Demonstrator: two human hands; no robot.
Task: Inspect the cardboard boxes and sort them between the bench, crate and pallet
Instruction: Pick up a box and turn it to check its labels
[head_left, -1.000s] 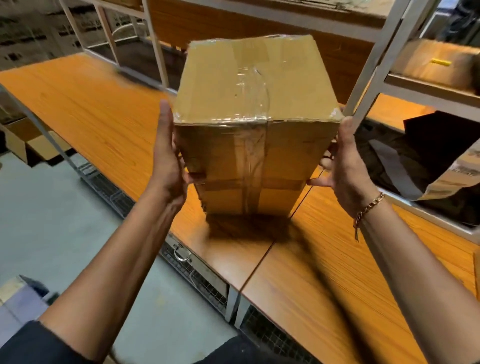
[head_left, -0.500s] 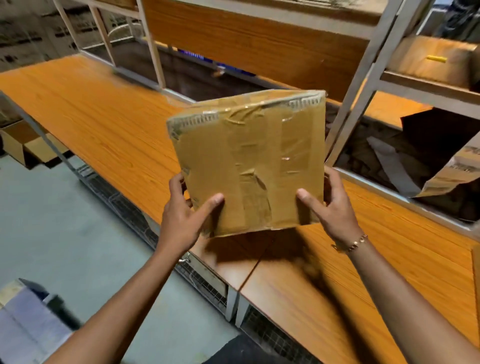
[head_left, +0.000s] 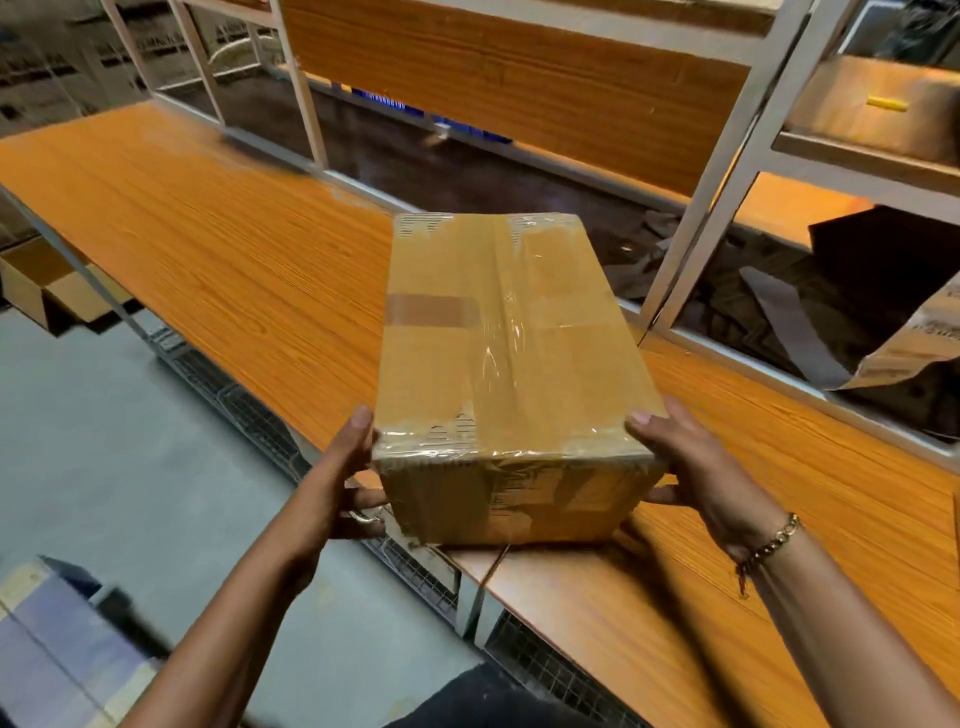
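We have tipped the cardboard box (head_left: 514, 364) flat above the bench (head_left: 208, 234), ready for sorting. Our left hand (head_left: 337, 483) and right hand (head_left: 711, 473) clasp its sides.

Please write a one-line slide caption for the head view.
Left hand and right hand hold a taped cardboard box at the orange bench.

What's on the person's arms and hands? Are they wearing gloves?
No gloves. The left hand and the right hand are bare, and no sleeves cover the forearms in view. The right wrist wears a gold-coloured chain-link bracelet, and a small reddish thread dangles from it. Nothing shows on the left wrist.
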